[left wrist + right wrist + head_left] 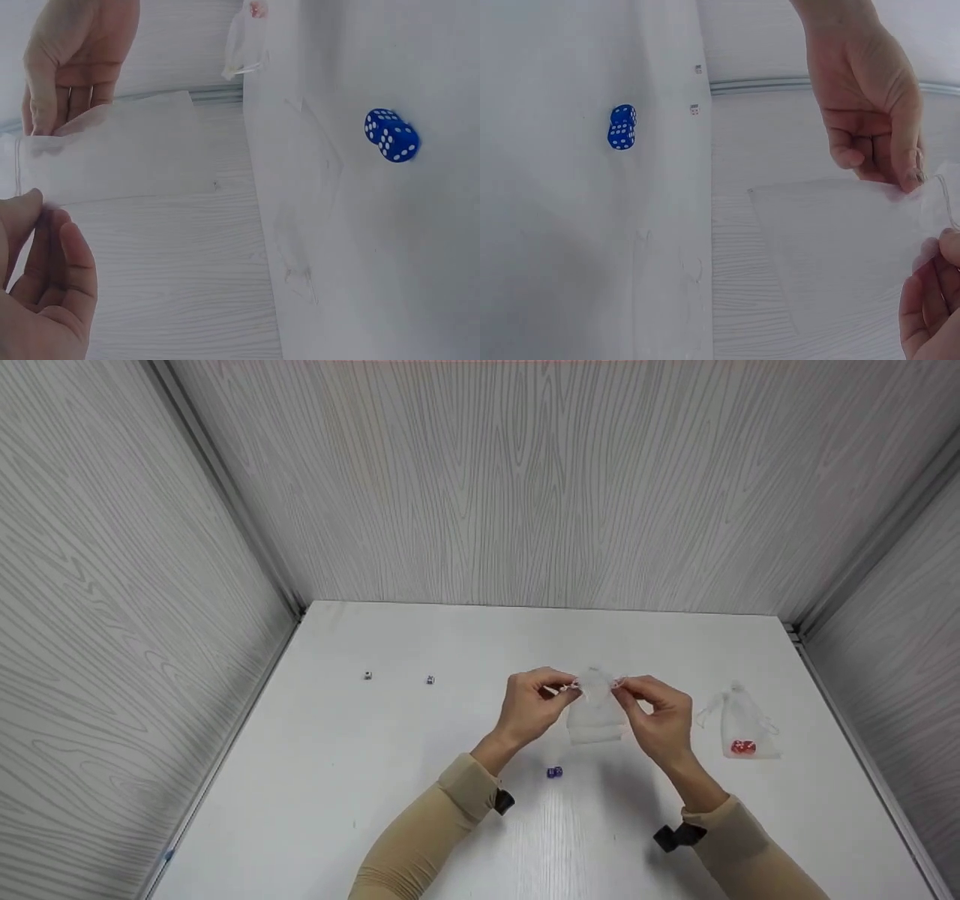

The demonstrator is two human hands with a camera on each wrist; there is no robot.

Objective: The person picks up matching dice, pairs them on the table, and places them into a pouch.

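A small sheer white drawstring bag [596, 720] hangs between my hands, over the table. My left hand [534, 706] pinches its left side near the gathered top, at the drawstring. On the opposite side my right hand [660, 718] pinches the edge between thumb and fingertips. Nothing shows inside this bag in the wrist views. Two blue dice [391, 135] with white dots sit side by side on the table, below and in front of the bag.
A second sheer bag [742, 720] with red dice [743, 747] inside lies at the right. Another sheer bag [664, 292] lies beyond the held one. Two small white dice [367, 676] [430, 680] stand apart at the far left. Wood-grain panels [517, 487] enclose the white table.
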